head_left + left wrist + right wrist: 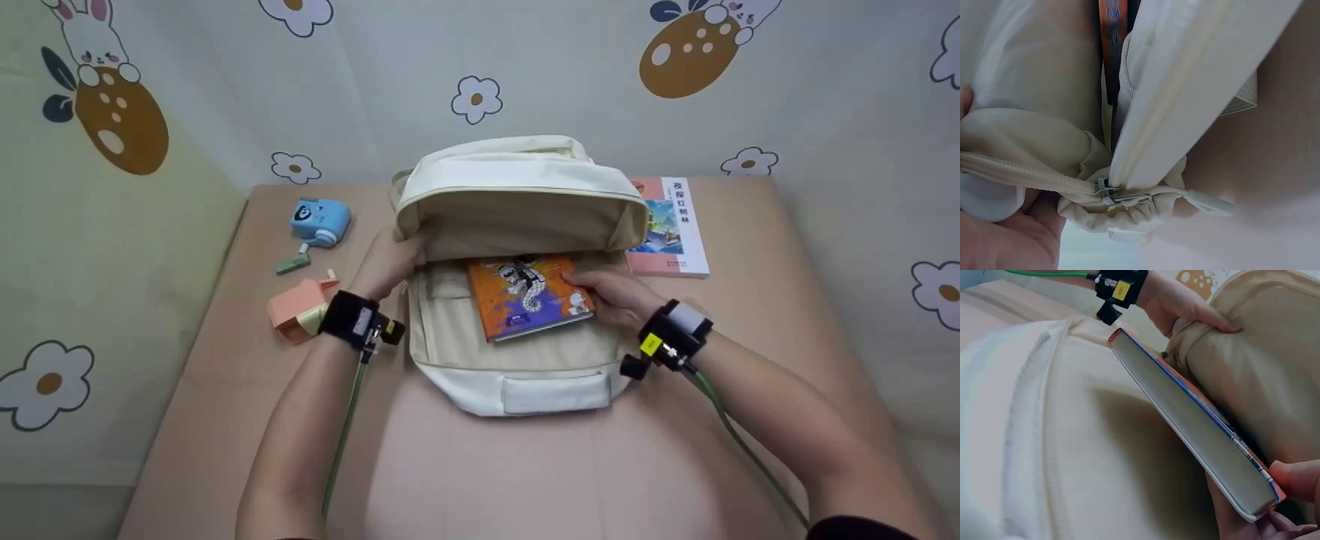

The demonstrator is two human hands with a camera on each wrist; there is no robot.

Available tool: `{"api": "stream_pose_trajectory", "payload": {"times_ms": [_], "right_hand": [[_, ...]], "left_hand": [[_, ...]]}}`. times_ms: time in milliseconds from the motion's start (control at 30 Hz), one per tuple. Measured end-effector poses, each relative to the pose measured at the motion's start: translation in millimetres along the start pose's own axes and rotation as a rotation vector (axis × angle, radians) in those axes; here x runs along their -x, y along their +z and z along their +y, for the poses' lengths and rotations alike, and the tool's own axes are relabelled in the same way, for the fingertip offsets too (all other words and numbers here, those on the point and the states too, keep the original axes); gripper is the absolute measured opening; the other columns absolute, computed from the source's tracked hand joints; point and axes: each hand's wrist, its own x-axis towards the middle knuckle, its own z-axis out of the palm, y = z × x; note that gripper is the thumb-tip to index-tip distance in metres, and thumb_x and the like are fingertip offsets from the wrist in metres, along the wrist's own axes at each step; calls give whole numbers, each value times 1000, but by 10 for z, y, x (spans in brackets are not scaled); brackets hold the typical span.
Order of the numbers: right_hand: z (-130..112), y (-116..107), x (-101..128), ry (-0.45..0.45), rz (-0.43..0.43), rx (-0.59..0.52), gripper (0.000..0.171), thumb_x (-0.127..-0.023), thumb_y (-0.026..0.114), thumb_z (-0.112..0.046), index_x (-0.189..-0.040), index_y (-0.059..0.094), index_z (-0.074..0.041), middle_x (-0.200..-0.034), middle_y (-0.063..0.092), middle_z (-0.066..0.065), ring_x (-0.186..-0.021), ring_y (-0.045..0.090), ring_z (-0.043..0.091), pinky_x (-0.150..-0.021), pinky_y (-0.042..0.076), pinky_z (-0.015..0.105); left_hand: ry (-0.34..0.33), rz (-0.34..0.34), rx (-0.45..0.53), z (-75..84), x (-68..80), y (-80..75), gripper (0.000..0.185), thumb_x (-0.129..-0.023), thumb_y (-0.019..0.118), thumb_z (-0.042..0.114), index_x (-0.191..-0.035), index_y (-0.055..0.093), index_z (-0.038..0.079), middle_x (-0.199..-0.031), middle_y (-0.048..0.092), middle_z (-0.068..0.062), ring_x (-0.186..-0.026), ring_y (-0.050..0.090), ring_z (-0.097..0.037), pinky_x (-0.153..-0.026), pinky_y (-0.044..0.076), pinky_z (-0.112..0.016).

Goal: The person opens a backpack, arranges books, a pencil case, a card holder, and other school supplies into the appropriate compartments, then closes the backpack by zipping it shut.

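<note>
A cream backpack lies unzipped on the table, its front flap raised. My left hand grips the flap's left edge, the thumb on the inside. In the left wrist view the zipper slider hangs beside that hand, at the corner of the opening. My right hand pinches the right edge of an orange and purple book with a seahorse picture on its cover. The right wrist view shows the thumb on the cover and fingers beneath. The book is tilted within the opening, its upper end under the flap.
On the left are a blue toy camera with a green piece beside it, and a pink block-like object near my left wrist. Another book lies behind the backpack's right side. Patterned cloth walls surround the table.
</note>
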Motion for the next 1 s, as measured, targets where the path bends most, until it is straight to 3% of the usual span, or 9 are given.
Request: {"api": "stream_pose_trajectory", "payload": {"times_ms": [200, 300, 500, 700, 1000], "right_hand": [[4, 100, -181, -108, 61, 19, 50, -102, 59, -1, -144, 32, 0, -137, 54, 21, -114, 67, 31, -98, 53, 44], [12, 141, -265, -148, 101, 12, 45, -100, 61, 0, -137, 36, 1, -134, 56, 22, -111, 68, 32, -97, 54, 44], [13, 197, -346, -198, 124, 8, 37, -99, 62, 3, -131, 43, 2, -129, 59, 21, -108, 69, 32, -94, 55, 44], [16, 211, -334, -172, 121, -28, 39, -98, 61, 4, -133, 43, 2, -134, 55, 20, -118, 65, 33, -97, 54, 41], [-32, 175, -68, -191, 8, -41, 48, -103, 47, 4, -147, 27, 5, -151, 40, 24, -137, 48, 37, -106, 47, 43]], "left_hand": [[-10, -5, 8, -19, 6, -20, 77, -91, 64, 67, -145, 55, 12, -133, 60, -15, -108, 59, -27, -86, 50, -38], [-14, -11, 8, -23, 7, -20, 76, -91, 64, 66, -146, 54, 13, -133, 60, -15, -107, 59, -28, -83, 49, -36], [-12, -8, -12, -20, 11, -10, 78, -91, 64, 67, -148, 52, 14, -139, 58, -14, -117, 58, -27, -93, 49, -40], [14, -24, 55, -16, 15, 1, 76, -92, 65, 63, -147, 52, 12, -142, 56, -13, -126, 54, -26, -105, 44, -46], [26, -26, 69, -11, 0, 9, 77, -91, 66, 63, -149, 50, 15, -144, 55, -12, -131, 52, -25, -110, 40, -46]]}}
